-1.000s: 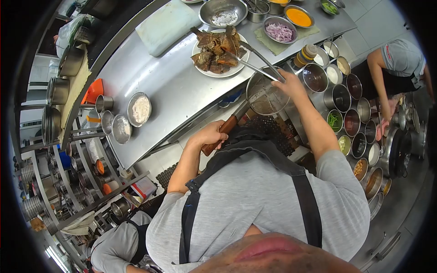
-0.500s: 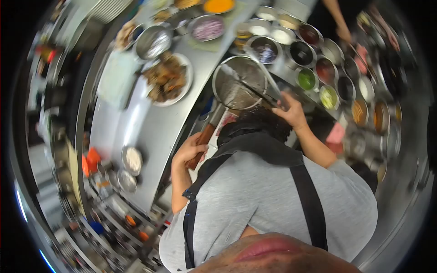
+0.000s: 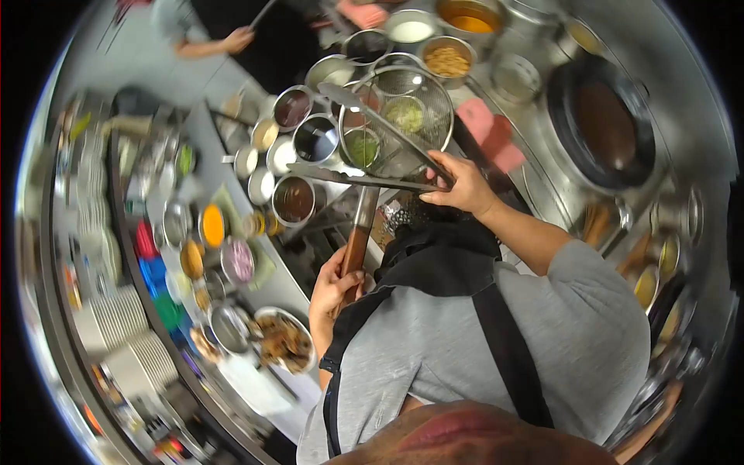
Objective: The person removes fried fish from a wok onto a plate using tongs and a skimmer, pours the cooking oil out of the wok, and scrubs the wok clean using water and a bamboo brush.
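My left hand [image 3: 337,283] is wrapped around the wooden handle [image 3: 356,252] of a round wire-mesh strainer [image 3: 435,108]. The strainer hangs over several metal pots, and green and pale contents show through its mesh. Metal tongs [image 3: 397,136] are gripped near their hinge end by my right hand [image 3: 463,186]. Their two arms are spread apart and point left across the strainer, with nothing between the tips.
A large black wok [image 3: 643,155] sits at the right, near a pink cloth [image 3: 492,136]. On the left counter are a plate of browned food [image 3: 285,341] and a bowl of chopped purple pieces [image 3: 238,260]. Another person's hand [image 3: 238,40] holds a thin rod at top left.
My view has swung right, away from the counter and toward the pots and wok. Strainer and tongs have come round with my hands and are now over the pots.
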Motion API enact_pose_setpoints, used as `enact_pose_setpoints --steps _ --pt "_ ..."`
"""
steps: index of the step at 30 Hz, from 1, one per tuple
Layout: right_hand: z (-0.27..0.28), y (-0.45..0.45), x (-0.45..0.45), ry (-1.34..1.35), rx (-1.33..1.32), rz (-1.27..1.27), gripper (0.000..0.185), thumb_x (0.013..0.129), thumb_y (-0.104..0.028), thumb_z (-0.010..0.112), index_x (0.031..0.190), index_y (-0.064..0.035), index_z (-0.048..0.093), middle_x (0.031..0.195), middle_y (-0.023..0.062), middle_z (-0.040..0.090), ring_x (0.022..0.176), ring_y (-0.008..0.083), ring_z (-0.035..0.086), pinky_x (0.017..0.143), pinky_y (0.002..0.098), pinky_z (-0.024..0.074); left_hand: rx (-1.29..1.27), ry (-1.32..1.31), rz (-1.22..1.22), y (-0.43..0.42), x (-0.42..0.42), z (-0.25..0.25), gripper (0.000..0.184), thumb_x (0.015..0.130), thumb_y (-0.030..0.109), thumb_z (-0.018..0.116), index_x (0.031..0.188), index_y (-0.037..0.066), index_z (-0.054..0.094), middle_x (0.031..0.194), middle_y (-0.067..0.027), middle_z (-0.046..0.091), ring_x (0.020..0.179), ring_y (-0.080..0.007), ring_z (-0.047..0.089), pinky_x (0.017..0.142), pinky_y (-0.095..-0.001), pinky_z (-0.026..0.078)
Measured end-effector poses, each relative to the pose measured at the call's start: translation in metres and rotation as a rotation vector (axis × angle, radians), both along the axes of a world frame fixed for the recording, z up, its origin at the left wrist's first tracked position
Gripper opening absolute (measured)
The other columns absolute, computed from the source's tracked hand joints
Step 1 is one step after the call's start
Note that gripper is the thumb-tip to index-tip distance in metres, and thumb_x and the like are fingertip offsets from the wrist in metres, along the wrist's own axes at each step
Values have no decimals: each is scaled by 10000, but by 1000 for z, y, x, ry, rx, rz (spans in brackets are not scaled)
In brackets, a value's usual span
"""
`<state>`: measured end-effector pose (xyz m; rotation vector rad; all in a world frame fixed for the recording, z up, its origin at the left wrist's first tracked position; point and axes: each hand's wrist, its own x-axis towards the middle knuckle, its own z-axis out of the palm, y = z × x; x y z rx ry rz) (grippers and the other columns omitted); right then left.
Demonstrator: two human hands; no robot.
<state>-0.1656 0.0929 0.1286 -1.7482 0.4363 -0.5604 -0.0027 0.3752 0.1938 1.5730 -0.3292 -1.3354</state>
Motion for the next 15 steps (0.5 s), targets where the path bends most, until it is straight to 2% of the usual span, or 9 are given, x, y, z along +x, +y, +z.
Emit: enact_pose_setpoints --steps 2,6,8,10,12,14,15 --pt "1 1 -29 44 -7 -177 759 629 -133 845 1287 33 506 924 13 587 691 68 486 634 212 433 -55 15 -115 -37 24 -15 591 749 -19 616 1322 -7 468 756 -61 572 520 -143 540 489 -261 442" --pt "-4 36 -97 81 71 -589 735 664 -115 836 1301 23 496 904 -10 558 726 60 492 643 206 424 -169 -84 -309 -128 54 -36 535 759 -5 567 1288 -8 489 677 -60 569 483 -140 543 449 -271 436" --pt "-32 57 -134 89 141 -751 715 685 -105 832 1297 39 491 908 1 550 740 63 499 641 204 420 -155 -244 -383 -183 48 -26 491 757 4 568 1244 -14 510 639 -57 570 453 -148 539 422 -282 425" --pt "-32 83 -161 165 157 -859 699 692 -93 825 1292 40 493 924 2 550 731 60 500 631 202 420 -245 -399 -489 -241 34 -21 451 760 23 573 1208 -10 529 608 -61 579 442 -156 549 408 -298 424" --pt "-28 110 -176 127 194 -957 717 671 -122 842 1283 41 506 881 -5 562 684 58 496 601 207 421 -234 -586 -523 -299 13 -13 430 760 75 582 1182 2 544 612 -102 610 479 -204 597 462 -336 471" --pt "-26 128 -188 70 225 -1058 735 651 -150 859 1275 41 520 838 -11 574 637 56 492 570 213 422 -283 -976 -578 -359 -13 -3 398 752 147 594 1126 13 567 618 -153 634 541 -272 643 563 -383 510" --pt "-24 135 -194 111 261 -1080 719 656 -129 853 1271 41 521 835 -13 567 627 56 484 561 213 416 -257 -1021 -631 -391 -23 -1 390 753 167 588 1113 20 567 692 -174 656 630 -298 665 640 -396 521"
